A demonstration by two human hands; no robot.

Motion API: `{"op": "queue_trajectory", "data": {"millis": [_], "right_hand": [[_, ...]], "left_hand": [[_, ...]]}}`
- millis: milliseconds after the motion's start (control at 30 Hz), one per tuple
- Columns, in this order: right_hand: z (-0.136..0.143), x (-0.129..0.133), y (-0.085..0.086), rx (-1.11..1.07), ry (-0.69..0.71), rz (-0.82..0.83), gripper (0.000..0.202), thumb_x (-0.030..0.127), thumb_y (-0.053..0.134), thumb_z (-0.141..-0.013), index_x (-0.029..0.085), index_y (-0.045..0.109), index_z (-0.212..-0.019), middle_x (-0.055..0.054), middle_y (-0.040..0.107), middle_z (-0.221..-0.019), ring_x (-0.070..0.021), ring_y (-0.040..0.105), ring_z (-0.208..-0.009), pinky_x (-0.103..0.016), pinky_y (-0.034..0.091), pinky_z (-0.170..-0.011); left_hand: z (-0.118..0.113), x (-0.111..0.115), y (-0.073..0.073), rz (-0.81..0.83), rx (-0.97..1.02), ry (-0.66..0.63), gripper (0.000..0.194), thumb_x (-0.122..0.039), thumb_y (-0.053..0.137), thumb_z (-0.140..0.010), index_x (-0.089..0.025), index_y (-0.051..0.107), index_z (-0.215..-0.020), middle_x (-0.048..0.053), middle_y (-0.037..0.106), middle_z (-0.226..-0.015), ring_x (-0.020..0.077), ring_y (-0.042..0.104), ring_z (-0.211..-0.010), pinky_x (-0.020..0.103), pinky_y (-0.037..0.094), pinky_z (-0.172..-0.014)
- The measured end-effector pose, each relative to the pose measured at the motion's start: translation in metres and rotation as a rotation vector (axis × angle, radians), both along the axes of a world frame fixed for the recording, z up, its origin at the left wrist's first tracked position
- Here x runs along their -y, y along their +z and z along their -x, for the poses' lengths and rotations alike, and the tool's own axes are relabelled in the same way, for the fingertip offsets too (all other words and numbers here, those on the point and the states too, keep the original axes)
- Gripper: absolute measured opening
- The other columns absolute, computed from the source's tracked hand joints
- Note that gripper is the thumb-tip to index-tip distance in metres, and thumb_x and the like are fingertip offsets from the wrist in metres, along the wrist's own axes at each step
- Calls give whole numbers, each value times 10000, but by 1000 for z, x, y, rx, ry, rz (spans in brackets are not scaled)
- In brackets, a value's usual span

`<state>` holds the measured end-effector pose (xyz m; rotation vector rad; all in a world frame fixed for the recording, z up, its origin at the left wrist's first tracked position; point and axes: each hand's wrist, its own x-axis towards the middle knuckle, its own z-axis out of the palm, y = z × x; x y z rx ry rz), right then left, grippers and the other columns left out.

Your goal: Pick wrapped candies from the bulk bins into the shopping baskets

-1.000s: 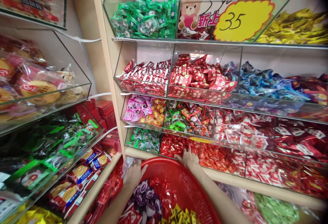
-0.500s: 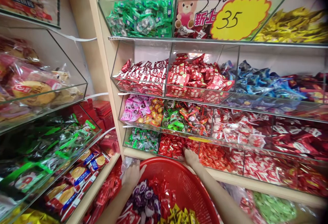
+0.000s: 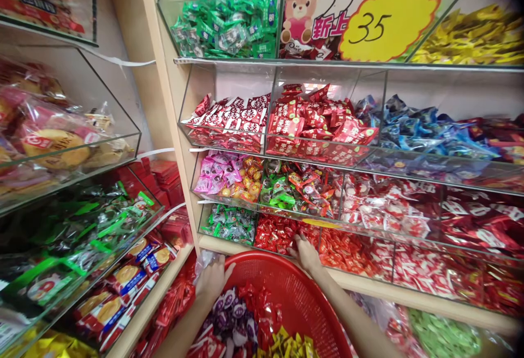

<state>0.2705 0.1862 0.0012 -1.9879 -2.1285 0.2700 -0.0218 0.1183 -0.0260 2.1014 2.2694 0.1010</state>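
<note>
A red plastic basket [image 3: 303,292] holds purple-wrapped candies [image 3: 235,314], red-wrapped candies [image 3: 266,306] and yellow-wrapped candies [image 3: 289,344]. My left hand [image 3: 213,277] is closed on the basket's left rim, thumb toward the inside. Beyond the far rim, my right hand [image 3: 306,254] reaches to the lowest shelf, at a bin of small red-wrapped candies [image 3: 276,233]. Its thumb and fingers are apart, with the fingertips partly hidden among the candies. Nothing shows clearly in its grasp.
Green-wrapped candies [image 3: 231,221] fill the bin at left, orange-red candies [image 3: 347,251] the one at right. Clear dividers and a wooden shelf edge [image 3: 376,287] border the bins. A yellow price sign [image 3: 388,25] hangs above. Packaged biscuits [image 3: 123,281] lie on the left shelves.
The view has shifted very slightly. My right hand stays at the red candy bin with its fingers a little moved; my left hand stays on the basket rim.
</note>
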Motion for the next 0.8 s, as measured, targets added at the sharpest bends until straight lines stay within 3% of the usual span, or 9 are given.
{"op": "queue_trajectory", "data": {"millis": [167,433,667,800], "right_hand": [[0,-1,-3,-19,-7,-21,368,296,487,-783,164,412,-1118,-177,421,-1238,-215,568,-936,-278,372,-712],[-2,-11,-1,-10,69,101,370,234,578,-719,170,438,-1055,-136,531,-1091,-208,572,-896,-256,349,-672],[-3,3,3,-102,57,-43,248,180,466,-765,189,435,-1011,-101,531,-1099,-165,549,-865,-231,337,-665],[-4,6,8,-115,100,-48,238,113,453,-728,203,457,-949,-67,557,-1029,-152,543,-839,-222,336,-664]], "left_hand": [[2,-2,-5,-5,-6,-9,545,-517,162,-843,-144,494,-1060,138,636,-885,250,623,-787,356,456,-650],[3,-2,-9,-38,-11,-5,543,-520,163,-842,-144,515,-1017,133,626,-892,250,618,-804,343,454,-648],[3,-2,-6,-26,-19,-18,550,-520,163,-841,-136,498,-1048,137,629,-885,262,623,-790,352,460,-638],[2,-1,-4,-16,-13,-19,540,-514,168,-845,-135,498,-1045,144,627,-893,257,624,-794,344,460,-634]]}}
